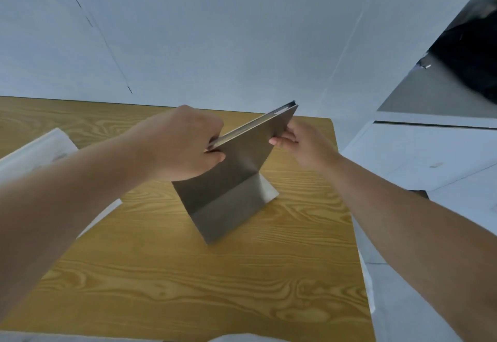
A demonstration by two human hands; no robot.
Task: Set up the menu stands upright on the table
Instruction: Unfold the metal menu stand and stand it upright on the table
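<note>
A grey menu stand [231,188] stands tilted on the wooden table [188,282], near its middle, with a folded foot resting on the wood at the lower right. My left hand [185,142] grips the stand's upper left edge, thumb in front and fingers behind. My right hand [301,142] pinches its upper right edge. The front face of the stand is turned away and hidden from me.
A white sheet-like item [40,150] lies at the table's left edge, partly under my left forearm. White paper or cloth shows along the near edge [236,337]. A pale wall rises right behind the table, and a white surface [430,153] lies to the right.
</note>
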